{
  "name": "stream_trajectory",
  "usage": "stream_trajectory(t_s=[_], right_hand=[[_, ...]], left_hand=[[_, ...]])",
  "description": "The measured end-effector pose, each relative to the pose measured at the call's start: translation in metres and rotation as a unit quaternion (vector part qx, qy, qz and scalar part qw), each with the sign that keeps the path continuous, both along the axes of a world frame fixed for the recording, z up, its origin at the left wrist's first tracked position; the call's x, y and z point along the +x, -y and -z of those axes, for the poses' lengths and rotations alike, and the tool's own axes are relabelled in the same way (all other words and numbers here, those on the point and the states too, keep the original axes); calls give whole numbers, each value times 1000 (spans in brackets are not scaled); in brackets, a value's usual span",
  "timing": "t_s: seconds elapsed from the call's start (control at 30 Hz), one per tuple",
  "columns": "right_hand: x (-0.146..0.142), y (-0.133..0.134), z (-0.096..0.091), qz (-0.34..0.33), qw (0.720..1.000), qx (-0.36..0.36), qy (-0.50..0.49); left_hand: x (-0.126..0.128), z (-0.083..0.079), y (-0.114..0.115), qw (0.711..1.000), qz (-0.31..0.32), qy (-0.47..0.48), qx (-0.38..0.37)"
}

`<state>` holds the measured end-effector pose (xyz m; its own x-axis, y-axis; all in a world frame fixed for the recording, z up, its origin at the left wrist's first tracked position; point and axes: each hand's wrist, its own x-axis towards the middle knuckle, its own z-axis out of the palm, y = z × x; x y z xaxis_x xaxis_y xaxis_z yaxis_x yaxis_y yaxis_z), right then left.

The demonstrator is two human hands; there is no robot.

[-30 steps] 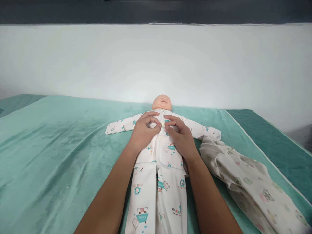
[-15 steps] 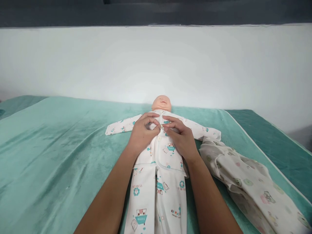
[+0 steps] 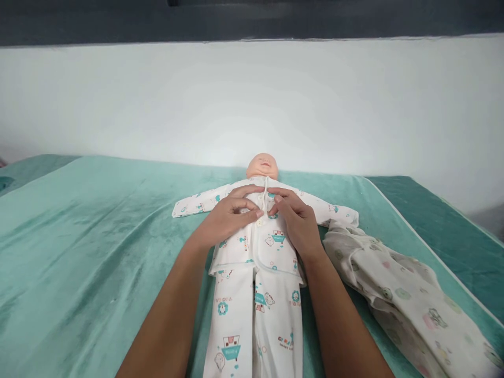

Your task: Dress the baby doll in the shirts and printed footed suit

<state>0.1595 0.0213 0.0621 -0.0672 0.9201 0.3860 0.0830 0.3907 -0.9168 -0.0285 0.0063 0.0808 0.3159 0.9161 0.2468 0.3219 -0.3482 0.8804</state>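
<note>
left hand (image 3: pixel 230 218) pinches shirt placket (image 3: pixel 261 231) | right hand (image 3: pixel 296 223) fingertips press alongside, grip unclear | doll (image 3: pixel 263 167) lies lengthwise, head away, placket dead between the 2 hands

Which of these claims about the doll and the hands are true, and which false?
1. The left hand and right hand both touch the doll at its chest. True.
2. The doll lies face down. False: it lies face up.
3. A loose patterned garment lies beside the right forearm. True.
4. The blanket is red. False: it is teal.
5. The doll's legs are bare. False: printed trousers cover them.
</note>
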Motion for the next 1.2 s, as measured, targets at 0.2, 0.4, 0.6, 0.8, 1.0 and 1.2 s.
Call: stream_trajectory(t_s=[0.2,0.4,0.6,0.8,1.0,1.2], right_hand=[[2,1,0,-29,999,16,30],[1,1,1,-27,998,32,48],[3,3,-1,-49,995,46,80],[2,9,-7,-100,978,95,157],[4,9,-7,-114,975,84,173],[6,9,-8,-132,971,84,180]], left_hand=[[-16,-2,0,996,80,-23,-26],[-14,-3,0,997,72,-30,-25],[-13,-4,1,998,61,-22,-28],[-13,-5,3,996,70,9,-50],[-15,-1,0,995,71,49,-55],[-17,1,-1,992,90,61,-59]])
